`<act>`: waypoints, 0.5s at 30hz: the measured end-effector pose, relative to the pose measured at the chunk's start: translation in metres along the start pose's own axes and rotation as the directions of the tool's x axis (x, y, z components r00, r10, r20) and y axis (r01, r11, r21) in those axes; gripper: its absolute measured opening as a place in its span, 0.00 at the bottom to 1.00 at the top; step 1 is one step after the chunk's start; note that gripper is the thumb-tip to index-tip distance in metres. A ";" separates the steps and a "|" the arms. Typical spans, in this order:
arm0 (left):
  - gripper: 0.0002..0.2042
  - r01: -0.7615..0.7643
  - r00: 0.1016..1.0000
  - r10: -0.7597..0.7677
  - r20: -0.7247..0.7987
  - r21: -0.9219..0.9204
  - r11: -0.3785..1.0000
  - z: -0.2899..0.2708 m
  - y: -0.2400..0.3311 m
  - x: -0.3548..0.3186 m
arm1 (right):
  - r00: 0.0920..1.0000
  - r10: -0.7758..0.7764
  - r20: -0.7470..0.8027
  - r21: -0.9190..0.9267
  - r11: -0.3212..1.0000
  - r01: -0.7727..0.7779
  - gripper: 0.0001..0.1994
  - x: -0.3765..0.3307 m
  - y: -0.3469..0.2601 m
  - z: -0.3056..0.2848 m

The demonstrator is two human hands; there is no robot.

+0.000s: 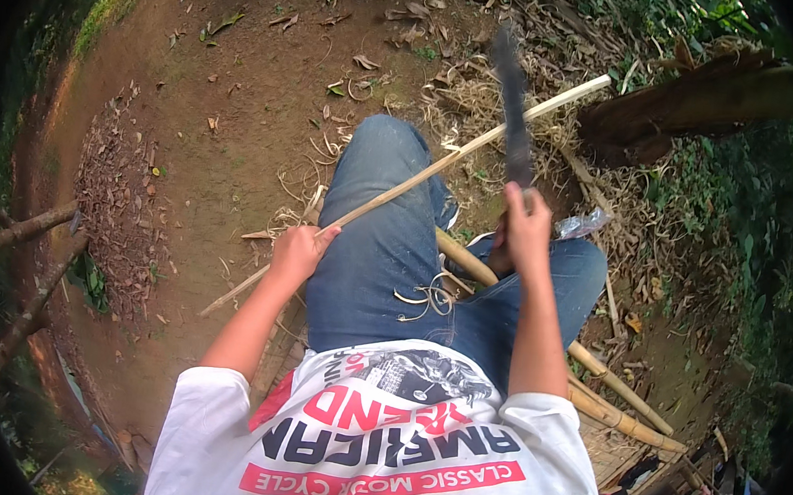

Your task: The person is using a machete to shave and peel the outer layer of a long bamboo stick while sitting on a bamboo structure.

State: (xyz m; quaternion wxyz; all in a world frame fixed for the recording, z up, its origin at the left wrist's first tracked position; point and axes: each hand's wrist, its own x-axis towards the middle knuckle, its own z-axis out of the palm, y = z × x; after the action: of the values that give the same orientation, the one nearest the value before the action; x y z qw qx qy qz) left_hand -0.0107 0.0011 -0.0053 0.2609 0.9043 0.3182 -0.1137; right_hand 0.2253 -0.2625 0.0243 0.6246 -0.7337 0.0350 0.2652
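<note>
My left hand (297, 252) is closed around a long pale bamboo strip (392, 193), which slants across my raised knee from low left to upper right. In my right hand (524, 229) is the handle of a machete (513, 99). Its dark blade, slightly smeared by motion, points away from me and crosses the strip's far part. Whether the blade touches the strip I cannot tell. Thin curled shavings (428, 300) lie on my jeans between the legs.
Bamboo poles (624, 390) lie by my right hip, and another bamboo length (464, 257) passes under my right leg. A thick log (701, 109) stands at the upper right beside heaped shavings (470, 103). Branches (21, 229) jut in from the left above brown soil.
</note>
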 end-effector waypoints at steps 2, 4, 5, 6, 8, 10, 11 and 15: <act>0.37 -0.009 1.000 0.009 0.014 0.024 1.000 -0.008 0.001 0.002 | 0.995 -0.015 0.103 -0.345 0.937 0.050 0.21 -0.019 0.025 0.009; 0.38 -0.009 1.000 0.008 0.020 0.031 0.999 -0.009 -0.001 0.000 | 0.986 0.038 0.162 -0.308 0.951 0.014 0.19 -0.022 0.023 0.008; 0.38 -0.017 1.000 0.017 0.011 0.019 1.000 -0.007 0.000 0.000 | 0.979 0.065 0.193 -0.295 0.956 -0.006 0.18 -0.022 0.019 0.006; 0.38 -0.019 1.000 0.019 0.007 0.012 1.000 -0.005 -0.002 -0.002 | 0.964 0.143 0.225 -0.244 0.966 -0.087 0.17 -0.023 -0.005 0.000; 0.38 0.003 1.000 -0.003 0.013 0.009 1.000 -0.002 0.000 -0.002 | 0.987 0.056 0.150 -0.146 0.989 -0.034 0.16 -0.008 -0.004 -0.011; 0.39 0.011 1.000 -0.011 0.021 0.010 1.000 -0.001 0.004 -0.001 | 0.999 -0.046 -0.019 0.029 0.999 0.046 0.16 0.001 -0.001 -0.007; 0.39 0.017 0.999 -0.018 0.034 0.020 1.000 -0.001 0.002 -0.002 | 1.000 -0.001 0.006 0.052 0.999 0.000 0.15 -0.008 0.006 0.001; 0.39 0.004 0.999 -0.005 0.033 0.040 0.999 -0.006 -0.003 0.001 | 0.980 -0.047 0.194 -0.257 0.961 0.097 0.16 -0.033 0.034 0.023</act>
State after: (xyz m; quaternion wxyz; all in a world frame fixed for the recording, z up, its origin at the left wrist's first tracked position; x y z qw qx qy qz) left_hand -0.0116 0.0068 -0.0013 0.2479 0.9066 0.3135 -0.1354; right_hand 0.1766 -0.2576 0.0064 0.5306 -0.7835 -0.0863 0.3117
